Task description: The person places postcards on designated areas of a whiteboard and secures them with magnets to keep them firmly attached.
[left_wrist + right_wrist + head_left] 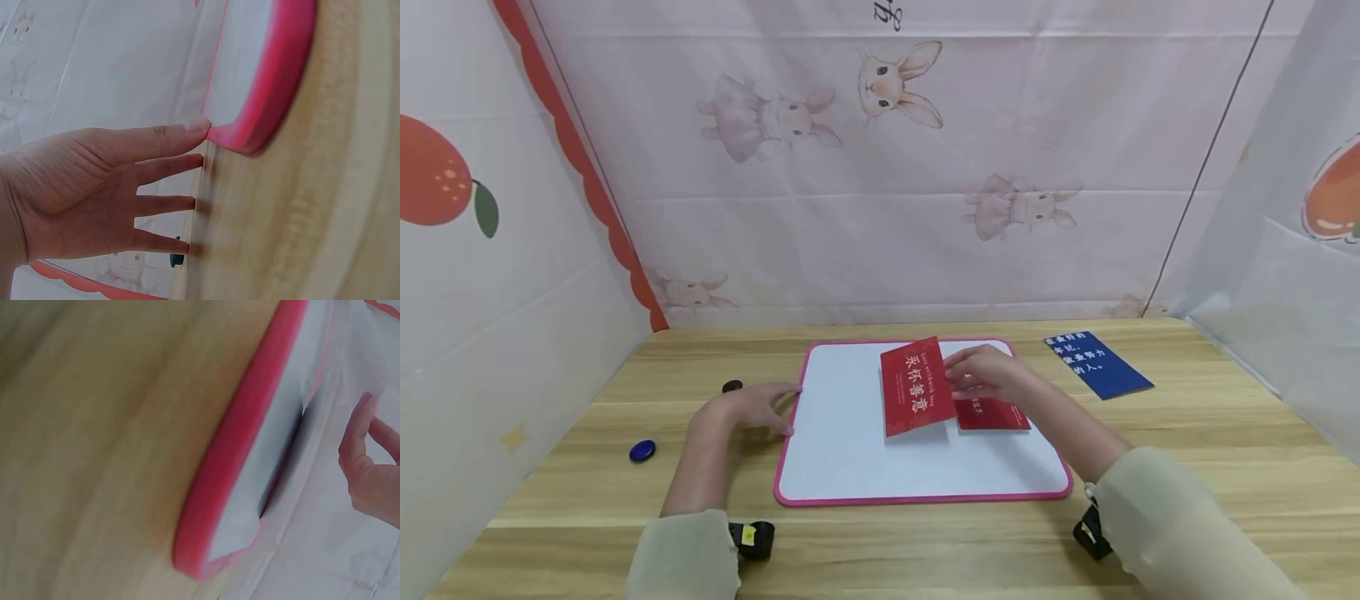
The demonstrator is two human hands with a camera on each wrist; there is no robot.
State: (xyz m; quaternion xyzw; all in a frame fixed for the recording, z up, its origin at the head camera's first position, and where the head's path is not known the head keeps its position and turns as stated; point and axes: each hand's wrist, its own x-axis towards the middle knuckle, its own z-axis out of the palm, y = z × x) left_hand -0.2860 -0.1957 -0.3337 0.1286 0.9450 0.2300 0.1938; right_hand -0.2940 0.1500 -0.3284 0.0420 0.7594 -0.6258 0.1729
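A white board (pixel 842 450) with a pink rim lies flat on the table. My right hand (pixel 988 373) pinches the right edge of a red card (pixel 917 390) with white lettering, which is held tilted above the board. Partly hidden behind that hand and forearm, a second red card (pixel 992 414) rests on the board's right half. In the right wrist view, the right hand (pixel 372 465) appears at the right edge, fingertips together. My left hand (pixel 752 407) is at the board's left edge, fingers spread and fairly straight. The left wrist view shows the left thumb (pixel 181 136) touching the pink rim.
A dark blue card (pixel 1101 365) with white lettering lies on the table right of the board. To the left are a blue round piece (pixel 642 451) and a black round piece (pixel 732 386). A rabbit-print curtain (pixel 820 250) stands behind the wooden table (pixel 1210 467).
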